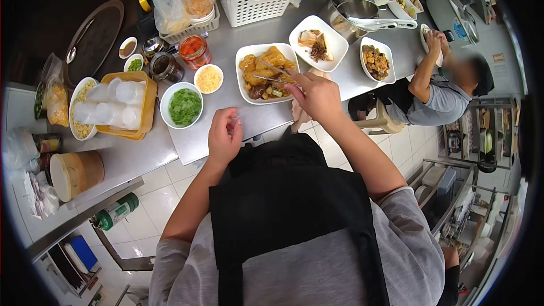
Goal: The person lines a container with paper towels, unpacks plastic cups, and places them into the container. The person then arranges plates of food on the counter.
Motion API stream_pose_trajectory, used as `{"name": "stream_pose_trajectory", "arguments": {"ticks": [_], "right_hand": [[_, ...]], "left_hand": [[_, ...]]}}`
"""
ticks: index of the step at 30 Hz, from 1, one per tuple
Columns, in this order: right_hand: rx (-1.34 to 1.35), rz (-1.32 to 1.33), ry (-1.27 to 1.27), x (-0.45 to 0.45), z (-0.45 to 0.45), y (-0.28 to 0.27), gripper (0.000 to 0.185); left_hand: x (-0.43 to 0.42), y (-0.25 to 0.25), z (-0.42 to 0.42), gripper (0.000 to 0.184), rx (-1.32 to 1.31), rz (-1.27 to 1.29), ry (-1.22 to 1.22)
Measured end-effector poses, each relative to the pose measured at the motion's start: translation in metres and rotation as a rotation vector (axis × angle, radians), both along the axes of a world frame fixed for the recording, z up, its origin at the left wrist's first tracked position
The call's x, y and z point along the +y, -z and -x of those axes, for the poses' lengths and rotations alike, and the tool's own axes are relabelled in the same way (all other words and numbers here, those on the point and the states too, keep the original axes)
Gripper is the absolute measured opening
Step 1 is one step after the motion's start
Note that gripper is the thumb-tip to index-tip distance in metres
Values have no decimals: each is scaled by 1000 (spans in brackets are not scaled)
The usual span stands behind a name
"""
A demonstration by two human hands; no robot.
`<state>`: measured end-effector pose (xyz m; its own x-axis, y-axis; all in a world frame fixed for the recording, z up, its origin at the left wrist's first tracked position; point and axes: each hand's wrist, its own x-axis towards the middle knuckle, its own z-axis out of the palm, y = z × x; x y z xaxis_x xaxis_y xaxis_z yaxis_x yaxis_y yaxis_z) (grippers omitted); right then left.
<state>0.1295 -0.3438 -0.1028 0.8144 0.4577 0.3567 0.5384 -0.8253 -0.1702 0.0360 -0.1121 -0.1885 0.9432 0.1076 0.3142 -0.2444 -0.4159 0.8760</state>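
My right hand (317, 95) is closed around metal tongs (275, 81), whose tips reach into the food in a square white bowl (242, 89). That bowl holds golden-brown pieces in sauce with some darker bits. My left hand (225, 130) rests at the counter's front edge, fingers curled; nothing can be made out in it. Left of it stands a round bowl of chopped green herbs (185, 106), and behind it a small cup of minced yellowish food (208, 79). Another square white bowl (334, 35) with partly filled food is just beyond the tongs bowl.
A yellow bin (149, 102) with plastic cups, a red-filled jar (194, 51) and a white basket of bottles (255, 11) line the counter. A metal pot (347, 8) and a filled bowl (377, 62) stand right. A co-worker (442, 90) sits beyond.
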Motion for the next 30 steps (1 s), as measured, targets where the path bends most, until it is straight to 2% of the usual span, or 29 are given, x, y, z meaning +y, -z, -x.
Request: {"name": "stream_pose_trajectory", "arguments": {"ticks": [3, 5, 7, 9, 13, 15, 19, 25, 27, 30], "right_hand": [[17, -21, -8, 1, 7, -25, 28], [-10, 85, -141, -7, 12, -37, 29], [39, 115, -157, -5, 13, -35, 28], [165, 130, -154, -4, 11, -25, 34], [242, 160, -72, 7, 5, -19, 32], [387, 102, -24, 7, 4, -21, 29], [308, 79, -74, -4, 5, -17, 25], [206, -204, -41, -16, 11, -54, 25], [85, -129, 23, -17, -2, -54, 25], [127, -66, 88, -11, -18, -36, 27]], "left_hand": [[1, -2, 0, 27, -1, -7, -4], [1, -2, -1, 27, -5, -10, -11], [1, -2, 0, 28, -7, -3, 3], [1, -2, -1, 28, -2, -13, 8], [1, -2, 0, 30, -9, -27, 11], [0, -2, 0, 30, -12, -32, 12], [-1, -3, 1, 25, 10, -5, 9], [0, -2, 1, 28, -12, -34, 8], [-1, -2, 0, 28, -4, -35, 9], [-2, -3, 1, 28, -15, -39, 12]]}}
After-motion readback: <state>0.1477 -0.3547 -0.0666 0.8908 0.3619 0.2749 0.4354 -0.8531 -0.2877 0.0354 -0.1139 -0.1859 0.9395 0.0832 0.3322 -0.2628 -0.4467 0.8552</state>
